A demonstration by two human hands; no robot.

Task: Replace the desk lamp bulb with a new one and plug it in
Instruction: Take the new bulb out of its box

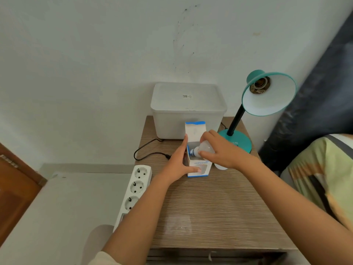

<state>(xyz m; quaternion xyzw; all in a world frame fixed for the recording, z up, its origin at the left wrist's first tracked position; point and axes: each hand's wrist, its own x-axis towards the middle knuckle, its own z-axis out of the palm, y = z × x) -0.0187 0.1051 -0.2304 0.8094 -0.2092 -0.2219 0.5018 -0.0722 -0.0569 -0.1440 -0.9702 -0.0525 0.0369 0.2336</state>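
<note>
Over the tabletop [210, 207], our left hand [178, 165] clamps the box [198, 167]; right hand [221, 150] grips the bulb [205, 148], which could slip and crack.

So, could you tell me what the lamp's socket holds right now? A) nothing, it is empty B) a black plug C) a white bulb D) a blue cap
A: the socket inside the teal lamp shade shows bare, while the right hand has a bulb at the open box.

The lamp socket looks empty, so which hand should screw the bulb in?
Probably the right hand: it already grips the bulb and is nearer the lamp. The left hand steadies the bulb box.
</note>
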